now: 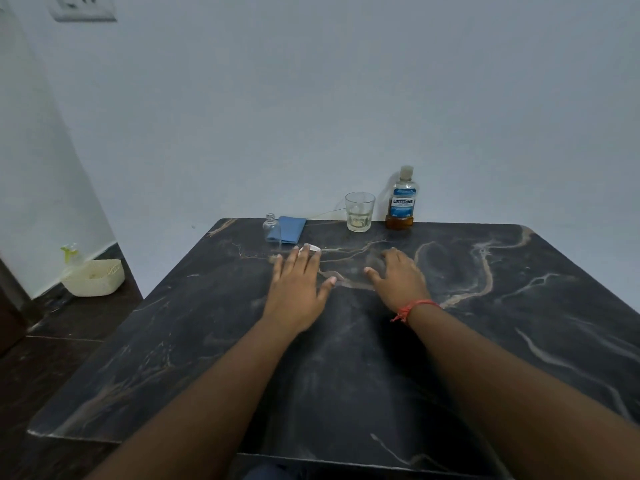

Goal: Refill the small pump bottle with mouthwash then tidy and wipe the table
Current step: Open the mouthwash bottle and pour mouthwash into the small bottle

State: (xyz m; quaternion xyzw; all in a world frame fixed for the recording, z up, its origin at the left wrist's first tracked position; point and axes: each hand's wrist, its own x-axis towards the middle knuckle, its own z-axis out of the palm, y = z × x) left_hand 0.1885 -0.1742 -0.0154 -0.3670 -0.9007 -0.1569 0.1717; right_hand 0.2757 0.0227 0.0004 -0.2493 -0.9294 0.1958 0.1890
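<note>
The small pump bottle (271, 227) stands uncapped and clear at the far left of the dark marble tabletop (519, 323), just touching a folded blue cloth (290, 229) beside it. Off to the far left, on the floor by the wall, sits a cream basket (93, 277) with a spray bottle (71, 254) behind it. The left hand (298, 289) lies flat, palm down, fingers (304, 261) spread apart and gripping nothing, a small white object (311, 248) peeking out at their tips. The right hand (398, 277), red thread (412, 308) at the wrist, rests palm down too, fingers loosely apart and empty. Beyond it stands a glass tumbler (360, 212), then the mouthwash bottle (401, 199) against the wall.
</note>
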